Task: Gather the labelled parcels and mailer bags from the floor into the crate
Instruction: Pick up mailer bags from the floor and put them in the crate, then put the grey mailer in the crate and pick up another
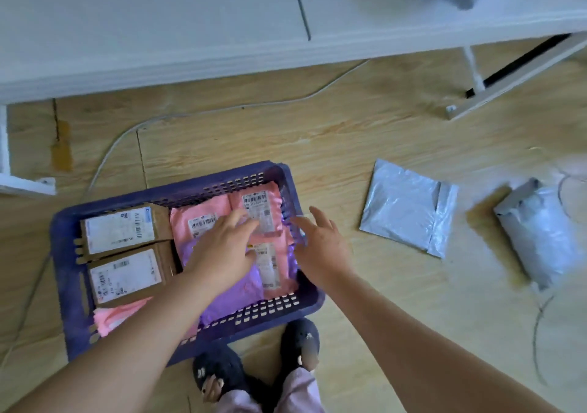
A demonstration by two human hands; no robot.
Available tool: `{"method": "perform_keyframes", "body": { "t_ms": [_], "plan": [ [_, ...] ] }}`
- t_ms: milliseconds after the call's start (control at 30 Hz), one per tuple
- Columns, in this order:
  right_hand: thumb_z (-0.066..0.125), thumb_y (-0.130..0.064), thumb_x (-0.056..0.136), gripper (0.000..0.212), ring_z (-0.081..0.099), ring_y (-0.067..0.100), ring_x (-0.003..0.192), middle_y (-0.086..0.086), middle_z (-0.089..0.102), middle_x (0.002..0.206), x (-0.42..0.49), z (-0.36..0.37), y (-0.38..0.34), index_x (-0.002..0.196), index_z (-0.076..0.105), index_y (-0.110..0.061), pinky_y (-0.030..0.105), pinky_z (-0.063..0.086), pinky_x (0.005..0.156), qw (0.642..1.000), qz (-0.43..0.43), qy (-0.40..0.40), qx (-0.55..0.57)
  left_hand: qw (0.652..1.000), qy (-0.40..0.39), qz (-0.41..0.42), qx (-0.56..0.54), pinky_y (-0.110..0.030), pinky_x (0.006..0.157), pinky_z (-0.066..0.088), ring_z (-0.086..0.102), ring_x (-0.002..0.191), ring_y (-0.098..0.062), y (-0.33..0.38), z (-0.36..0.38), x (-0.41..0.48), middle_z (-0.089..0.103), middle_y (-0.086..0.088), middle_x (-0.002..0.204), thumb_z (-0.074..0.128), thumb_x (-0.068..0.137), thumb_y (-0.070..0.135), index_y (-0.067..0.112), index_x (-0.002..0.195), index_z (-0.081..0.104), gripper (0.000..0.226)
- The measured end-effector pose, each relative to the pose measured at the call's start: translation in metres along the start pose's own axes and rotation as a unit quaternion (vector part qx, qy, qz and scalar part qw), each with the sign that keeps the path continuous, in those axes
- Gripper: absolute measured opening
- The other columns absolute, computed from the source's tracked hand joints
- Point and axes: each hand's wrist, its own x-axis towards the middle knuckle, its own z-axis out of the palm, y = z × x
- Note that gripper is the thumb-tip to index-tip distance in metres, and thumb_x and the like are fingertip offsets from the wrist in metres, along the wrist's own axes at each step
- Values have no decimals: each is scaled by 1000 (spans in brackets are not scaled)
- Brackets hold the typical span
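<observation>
- The crate (68,253) holds cardboard parcels (120,231) and pink bags (203,218).
- The left hand (222,253) lies flat on the pink bags, fingers straight, gripping nothing.
- The right hand (320,244) hovers spread above the crate's right rim, empty.
- Right of the crate, a flat grey bag (403,206) lies on the floor: probably light, limp and slick, so pinch its edge.
- Farther right, a fuller grey bag (540,231) likely wants a grasp round its middle.

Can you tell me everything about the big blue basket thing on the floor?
The crate is dark blue plastic, rectangular, with rows of little holes in its walls. It sits on the wooden floor. Inside lie two labelled cardboard boxes on the left, pink mailer bags and a purple bag. The left hand rests open on the bags; the right hand is open over the right rim.
</observation>
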Motion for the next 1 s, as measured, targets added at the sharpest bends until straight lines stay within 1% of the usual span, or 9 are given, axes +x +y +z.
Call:
{"method": "perform_keyframes", "body": {
  "t_ms": [67, 133, 200, 267, 400, 500, 700, 800, 1000],
  "plan": [
    [49, -12, 91, 49, 31, 23, 138, 3, 31, 152, -20, -37, 6, 138, 47, -24, 30, 28, 110, 999, 15, 24, 33, 999, 10, 37, 12, -26, 96, 39, 34, 133, -13, 32, -27, -6, 25, 7, 148, 54, 92, 26, 24, 141, 39, 51],
    [52, -9, 87, 47, 40, 22, 132, 2, 43, 143, -35, -62, 13, 133, 52, -22, 27, 32, 106, 998, 25, 40, 52, 998, 22, 59, 5, -23, 98, 36, 40, 129, -12, 56, -46, -14, 27, 8, 147, 55, 92, 26, 26, 140, 40, 50],
    [52, -8, 86, 45, 47, 20, 124, 1, 51, 135, -56, -95, 29, 129, 55, -21, 24, 36, 97, 993, 50, 65, 80, 996, 23, 81, 4, -27, 103, 34, 44, 126, -15, 91, -63, -18, 30, 6, 146, 57, 90, 25, 26, 138, 43, 50],
    [51, -11, 87, 41, 52, 20, 116, 2, 56, 128, -76, -122, 48, 127, 57, -23, 24, 39, 90, 988, 77, 81, 103, 995, 24, 94, 3, -32, 106, 34, 42, 128, -18, 128, -75, -19, 31, 5, 146, 59, 89, 25, 26, 137, 45, 50],
    [51, -13, 88, 37, 53, 18, 116, 1, 58, 125, -109, -157, 98, 123, 59, -23, 25, 40, 92, 979, 105, 94, 145, 993, 23, 115, -6, -26, 101, 32, 42, 126, -17, 197, -80, -17, 34, 5, 143, 56, 90, 21, 24, 135, 46, 47],
    [52, -10, 88, 36, 55, 16, 114, -2, 59, 123, -126, -177, 151, 121, 60, -22, 23, 40, 92, 973, 116, 90, 179, 992, 16, 124, 4, -22, 100, 28, 36, 130, -14, 248, -71, -8, 32, 7, 143, 54, 91, 19, 24, 136, 44, 47],
    [52, -12, 89, 36, 57, 15, 110, -4, 60, 122, -156, -222, 273, 122, 60, -23, 18, 39, 82, 964, 138, 98, 206, 995, 0, 104, 10, -26, 102, 32, 37, 131, -15, 358, -31, 15, 35, 3, 142, 56, 89, 16, 21, 135, 45, 48],
    [52, -12, 87, 36, 57, 16, 108, -4, 61, 119, -164, -249, 339, 121, 60, -24, 20, 41, 84, 960, 155, 96, 214, 995, -7, 97, 20, -26, 101, 35, 40, 130, -16, 418, -6, 34, 38, 2, 141, 58, 88, 16, 20, 136, 46, 50],
    [50, -12, 88, 38, 56, 14, 107, -4, 59, 120, -151, -282, 417, 122, 58, -24, 21, 41, 84, 958, 180, 67, 214, 996, -1, 82, 25, -30, 103, 36, 42, 129, -20, 484, 21, 76, 39, 1, 141, 62, 84, 17, 20, 135, 46, 54]
  ]
}}
